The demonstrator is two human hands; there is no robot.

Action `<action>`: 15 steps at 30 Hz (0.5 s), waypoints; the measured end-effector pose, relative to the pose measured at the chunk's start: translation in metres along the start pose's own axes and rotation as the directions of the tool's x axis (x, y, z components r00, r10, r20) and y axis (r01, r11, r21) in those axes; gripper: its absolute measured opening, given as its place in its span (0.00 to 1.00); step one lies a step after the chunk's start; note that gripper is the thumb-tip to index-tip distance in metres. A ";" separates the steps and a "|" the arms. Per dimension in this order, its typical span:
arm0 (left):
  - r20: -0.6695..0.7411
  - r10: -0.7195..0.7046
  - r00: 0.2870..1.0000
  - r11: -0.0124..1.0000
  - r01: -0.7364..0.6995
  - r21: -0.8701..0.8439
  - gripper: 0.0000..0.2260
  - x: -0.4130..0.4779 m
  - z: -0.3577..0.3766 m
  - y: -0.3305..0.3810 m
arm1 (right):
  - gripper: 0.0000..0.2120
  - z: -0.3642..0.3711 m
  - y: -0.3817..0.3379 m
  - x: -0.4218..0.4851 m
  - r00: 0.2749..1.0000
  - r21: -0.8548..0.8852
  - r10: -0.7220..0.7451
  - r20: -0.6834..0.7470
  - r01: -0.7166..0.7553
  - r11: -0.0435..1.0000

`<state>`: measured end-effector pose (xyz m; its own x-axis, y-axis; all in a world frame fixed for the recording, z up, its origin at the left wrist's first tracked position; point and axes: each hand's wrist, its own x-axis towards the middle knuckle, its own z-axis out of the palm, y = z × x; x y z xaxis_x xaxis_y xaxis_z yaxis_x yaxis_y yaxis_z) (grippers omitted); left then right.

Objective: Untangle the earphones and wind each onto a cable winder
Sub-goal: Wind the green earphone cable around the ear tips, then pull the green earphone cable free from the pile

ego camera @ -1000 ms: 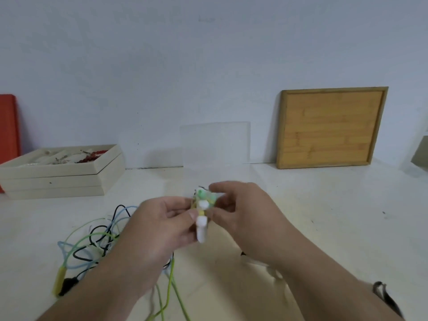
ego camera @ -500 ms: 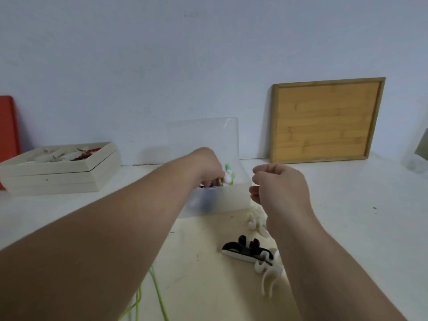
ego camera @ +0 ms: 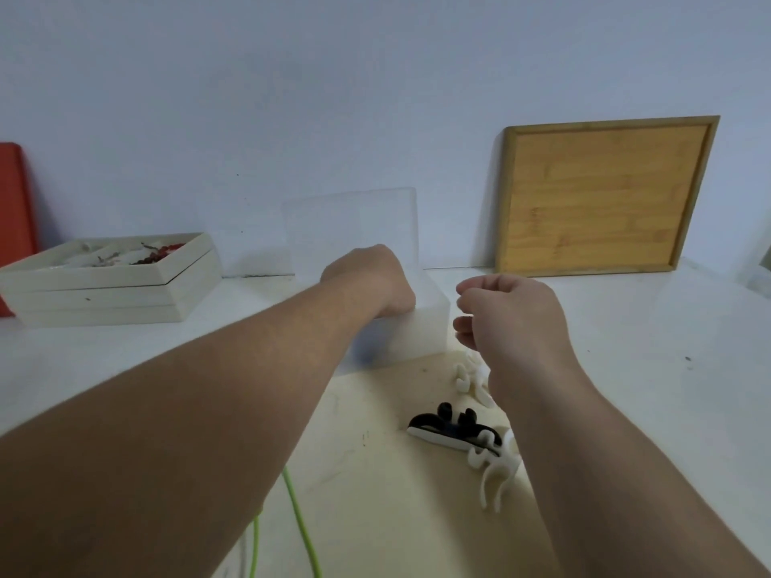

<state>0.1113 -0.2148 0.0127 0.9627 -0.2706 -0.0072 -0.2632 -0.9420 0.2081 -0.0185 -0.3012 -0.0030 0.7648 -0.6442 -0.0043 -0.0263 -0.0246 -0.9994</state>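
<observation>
Left hand: my left hand (ego camera: 369, 281) reaches forward, knuckles up, down into the open clear plastic box (ego camera: 411, 327); its fingers are hidden behind the back of the hand and the box wall, so I cannot tell whether they hold anything.
Right hand: my right hand (ego camera: 511, 317) hangs in the air just right of the box, fingers (ego camera: 463, 327) loosely curled toward the palm, nothing between them.
Clear box: stands on the desk (ego camera: 626, 369) near the wall, its see-through lid (ego camera: 352, 227) raised upright behind it.
Earphone cable: a green earphone cable (ego camera: 298, 519) runs along the desk under my left forearm and off the lower edge; its ends are out of sight.
Cable winders: a black cable winder (ego camera: 450, 427) on a white base lies on the desk below my right hand; a white cable winder (ego camera: 494, 469) touches its right end, partly behind my right forearm; another white winder (ego camera: 469, 375) lies just beside the box's front right corner, partly covered by my wrist.
Left background: a stack of pale flat boxes (ego camera: 108, 294) with small red and grey bits in the top one; a red board (ego camera: 14, 210) stands at the frame edge behind it.
Right background: a wooden tray (ego camera: 605, 194) leans upright against the wall.
</observation>
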 end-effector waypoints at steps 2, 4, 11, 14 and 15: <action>-0.008 0.006 1.000 1.000 -0.006 0.025 0.10 -0.002 -0.004 -0.006 | 0.08 0.002 0.001 -0.002 0.999 -0.026 -0.016 0.044 0.017 1.000; 0.017 0.052 0.998 0.999 -0.052 0.001 0.17 -0.005 -0.011 -0.016 | 0.08 0.007 0.002 -0.005 0.992 -0.076 -0.048 0.120 0.057 0.995; -0.431 0.076 0.899 0.885 -0.260 -0.386 0.10 -0.056 -0.059 -0.084 | 0.08 0.041 0.013 -0.048 0.670 -0.403 -0.196 0.716 0.626 0.667; -0.357 0.081 0.931 0.829 -0.262 -0.495 0.09 -0.090 -0.054 -0.123 | 0.03 0.053 0.021 -0.061 0.579 -0.402 -0.156 0.800 0.710 0.578; -0.301 0.093 0.949 0.817 -0.245 -0.522 0.08 -0.100 -0.050 -0.134 | 0.04 0.056 0.022 -0.063 0.584 -0.419 -0.141 0.799 0.710 0.566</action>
<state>0.0538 -0.0513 0.0341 0.9084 -0.2843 0.3067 -0.4181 -0.5999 0.6822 -0.0315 -0.2186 -0.0271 0.9650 0.2379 0.1101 0.2583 -0.7917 -0.5536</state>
